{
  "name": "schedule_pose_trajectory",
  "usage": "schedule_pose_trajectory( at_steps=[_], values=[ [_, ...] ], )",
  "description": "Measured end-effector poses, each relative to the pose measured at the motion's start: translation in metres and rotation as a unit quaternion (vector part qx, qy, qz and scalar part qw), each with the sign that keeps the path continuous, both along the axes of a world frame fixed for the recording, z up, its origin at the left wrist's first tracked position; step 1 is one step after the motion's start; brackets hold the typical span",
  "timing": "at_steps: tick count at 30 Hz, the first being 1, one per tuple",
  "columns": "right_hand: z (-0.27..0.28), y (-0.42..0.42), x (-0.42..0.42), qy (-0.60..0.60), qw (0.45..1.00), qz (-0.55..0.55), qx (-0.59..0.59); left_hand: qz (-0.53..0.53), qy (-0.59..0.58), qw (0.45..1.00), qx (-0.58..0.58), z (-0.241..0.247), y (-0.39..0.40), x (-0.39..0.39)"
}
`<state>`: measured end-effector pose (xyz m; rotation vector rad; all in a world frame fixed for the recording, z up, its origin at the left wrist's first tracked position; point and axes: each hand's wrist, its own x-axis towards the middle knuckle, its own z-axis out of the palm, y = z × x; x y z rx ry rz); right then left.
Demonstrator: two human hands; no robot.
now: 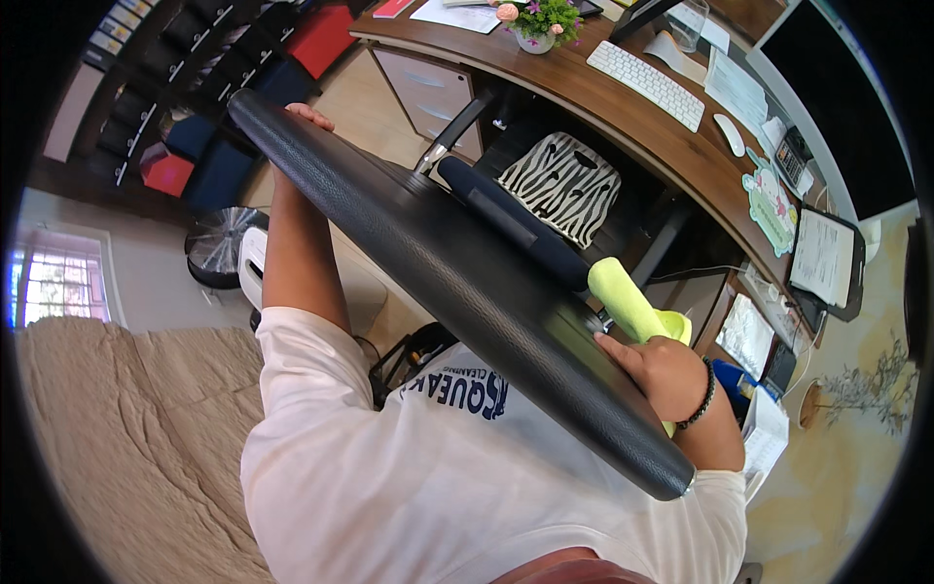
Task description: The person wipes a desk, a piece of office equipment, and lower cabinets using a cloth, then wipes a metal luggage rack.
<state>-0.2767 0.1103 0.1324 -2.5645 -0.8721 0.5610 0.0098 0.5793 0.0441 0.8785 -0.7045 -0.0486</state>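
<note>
The black leather backrest (408, 248) of an office chair slants across the view in front of my chest. My left hand (311, 117) grips its far left side; only some fingers show, the rest being hidden behind the leather. At the right side of the backrest is my right hand (649, 365), with a yellow-green cloth (620, 296) bunched in it and a finger touching the leather. A beaded bracelet circles that wrist. Beyond the backrest are the chair's dark armrest (467, 120) and a zebra-striped cushion (565, 182) on the seat.
A curved wooden desk (474, 51) runs beyond the chair, bearing a flowerpot (536, 40), a white keyboard (646, 84), a mouse (728, 135) and a monitor (839, 95). Dark shelves (182, 66) stand at upper left. A brown covered surface (139, 438) lies at lower left.
</note>
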Motion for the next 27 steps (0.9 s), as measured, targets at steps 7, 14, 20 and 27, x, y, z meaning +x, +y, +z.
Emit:
schedule_pose_trajectory(
  at_steps=[7, 14, 20, 27],
  values=[
    [0.007, 0.069, 0.016, 0.065, 0.997, 0.033, -0.027, 0.082, 0.031, 0.996, 0.030, 0.006, 0.021, 0.042],
    [-0.001, 0.135, 0.030, 0.062, 0.998, 0.029, 0.002, 0.264, 0.079, 0.934, 0.229, 0.081, -0.006, 0.000],
    [-0.032, 0.100, 0.047, 0.105, 0.990, -0.007, 0.090, 0.277, 0.169, 0.934, 0.149, 0.132, -0.056, -0.112],
    [-0.097, -0.052, 0.062, 0.147, 0.952, -0.268, 0.027, 0.263, 0.120, 0.888, 0.356, 0.159, -0.050, -0.177]
  ],
)
